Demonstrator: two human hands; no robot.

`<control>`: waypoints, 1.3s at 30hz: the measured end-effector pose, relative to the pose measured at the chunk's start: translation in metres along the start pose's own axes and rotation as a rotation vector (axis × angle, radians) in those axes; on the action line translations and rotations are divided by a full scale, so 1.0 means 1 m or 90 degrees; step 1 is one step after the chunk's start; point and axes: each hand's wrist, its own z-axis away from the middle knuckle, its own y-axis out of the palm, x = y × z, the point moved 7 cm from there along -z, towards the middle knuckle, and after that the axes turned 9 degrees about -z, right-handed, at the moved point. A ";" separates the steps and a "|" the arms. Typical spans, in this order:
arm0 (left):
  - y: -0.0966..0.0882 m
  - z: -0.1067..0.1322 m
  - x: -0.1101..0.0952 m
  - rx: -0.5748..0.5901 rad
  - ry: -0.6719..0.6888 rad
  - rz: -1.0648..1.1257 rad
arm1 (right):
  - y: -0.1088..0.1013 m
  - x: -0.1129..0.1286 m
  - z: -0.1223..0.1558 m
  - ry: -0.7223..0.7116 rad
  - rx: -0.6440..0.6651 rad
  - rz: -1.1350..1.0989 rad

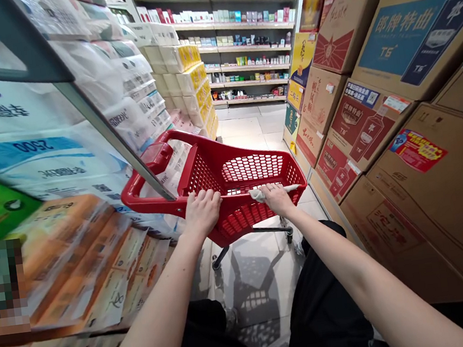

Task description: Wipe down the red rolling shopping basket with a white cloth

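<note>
A red plastic shopping cart (251, 165) stands sideways in front of me, its perforated basket showing nothing inside. My left hand (203, 211) is closed over the near rim, close to the handle end. Farther right along the same rim, my right hand (275, 197) presses a pale cloth (256, 195) against the edge, fingers bent over it. The cloth also shows to the right of that hand, lying along the rim. A grey metal pole (113, 137) rises from the cart's left end toward the upper left.
Stacked paper packs (120, 91) rise on the left, with orange-brown packs (85, 259) below them. Cardboard cartons (422, 184) line the right side. Shelves (234, 27) of small boxes and bottles close off the far end of the tiled aisle (270, 126).
</note>
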 end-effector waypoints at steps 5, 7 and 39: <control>-0.006 0.003 0.008 -0.007 0.027 -0.004 | -0.001 -0.021 0.008 -0.004 0.004 0.012; -0.010 0.006 0.017 -0.006 0.013 -0.019 | -0.002 -0.023 0.007 -0.011 0.002 0.005; -0.017 0.001 0.017 -0.024 0.004 -0.016 | -0.001 0.098 -0.041 -0.041 -0.043 -0.025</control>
